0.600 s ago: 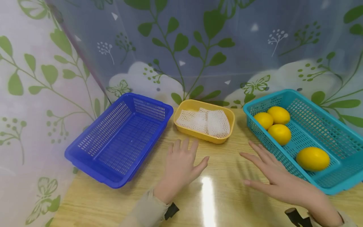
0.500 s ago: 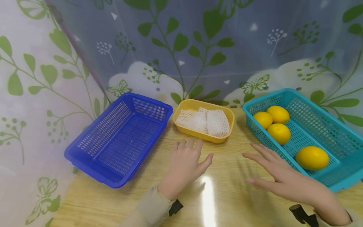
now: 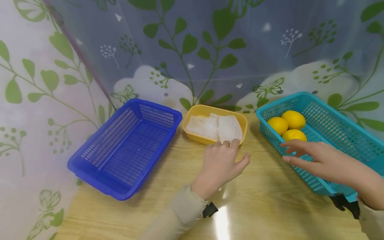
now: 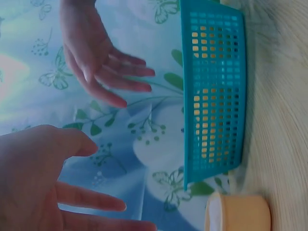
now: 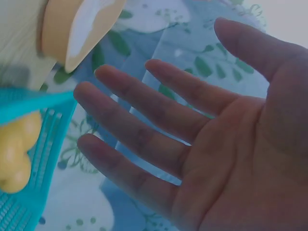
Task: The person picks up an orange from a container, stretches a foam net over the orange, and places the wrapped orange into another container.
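My right hand [image 3: 333, 163] hangs over the near side of a teal perforated plastic basket [image 3: 304, 102] at the right of the head view, its thumb and fingers extended and apart, gripping nothing. The right wrist view shows my palm with the four fingers spread. Inside the basket, toward its upper left end, three glossy yellow oval fruits lie together; the nearest fruit [image 3: 294, 135] sits just beyond my fingertips.

My left hand [image 3: 220, 165], back upward and fingers loosely extended, is likewise gripping nothing, at centre frame. Its fingertips overlap the near rim of a small yellow rounded-rectangular plastic tub [image 3: 195, 137], but the left wrist view shows the two apart. White mesh netting [image 3: 229, 128] lies in that tub.

At the left of the frame sits a deep-blue perforated plastic basket [image 3: 132, 150]. All three containers stand on a pale wood-grain table [image 3: 255, 200] before a leaf-patterned backdrop [image 3: 168, 50].
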Tool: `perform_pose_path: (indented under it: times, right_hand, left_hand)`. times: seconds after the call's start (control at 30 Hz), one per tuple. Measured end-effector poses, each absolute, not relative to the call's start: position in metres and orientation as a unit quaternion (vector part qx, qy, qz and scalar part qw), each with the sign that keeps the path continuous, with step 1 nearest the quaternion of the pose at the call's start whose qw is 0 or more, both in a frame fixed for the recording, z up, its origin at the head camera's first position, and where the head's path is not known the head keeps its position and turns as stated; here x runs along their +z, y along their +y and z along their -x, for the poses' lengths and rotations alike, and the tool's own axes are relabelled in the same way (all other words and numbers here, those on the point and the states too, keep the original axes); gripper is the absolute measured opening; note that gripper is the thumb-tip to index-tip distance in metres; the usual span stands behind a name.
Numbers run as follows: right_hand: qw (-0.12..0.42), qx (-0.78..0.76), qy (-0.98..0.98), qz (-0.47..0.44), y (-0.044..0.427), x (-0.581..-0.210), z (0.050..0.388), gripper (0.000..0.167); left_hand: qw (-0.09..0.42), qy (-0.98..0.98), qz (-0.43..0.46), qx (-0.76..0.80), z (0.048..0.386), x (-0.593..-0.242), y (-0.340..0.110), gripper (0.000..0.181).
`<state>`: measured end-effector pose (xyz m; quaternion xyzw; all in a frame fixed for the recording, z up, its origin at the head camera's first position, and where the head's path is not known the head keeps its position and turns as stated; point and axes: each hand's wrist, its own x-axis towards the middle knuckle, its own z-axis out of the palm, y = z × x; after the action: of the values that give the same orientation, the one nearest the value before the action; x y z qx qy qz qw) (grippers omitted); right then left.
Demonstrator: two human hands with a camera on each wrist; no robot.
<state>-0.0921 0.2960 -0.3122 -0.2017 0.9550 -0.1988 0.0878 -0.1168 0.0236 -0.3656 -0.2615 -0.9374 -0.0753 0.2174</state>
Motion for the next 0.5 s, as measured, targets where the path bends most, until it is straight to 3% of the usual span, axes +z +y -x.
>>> perform_pose_path:
  times: [0.17, 0.5]
  right_hand:
    - [0.109, -0.195, 0.956, 0.189, 0.313, -0.313, 0.119, 0.042]
    - [0.165, -0.173, 0.962, 0.131, 0.338, -0.321, 0.177, 0.054]
  left_hand:
    - [0.185, -0.943, 0.267, -0.071, 0.123, -0.364, 0.051, 0.044]
    - [0.016, -0.972, 0.231, -0.035, 0.152, -0.366, 0.109, 0.074]
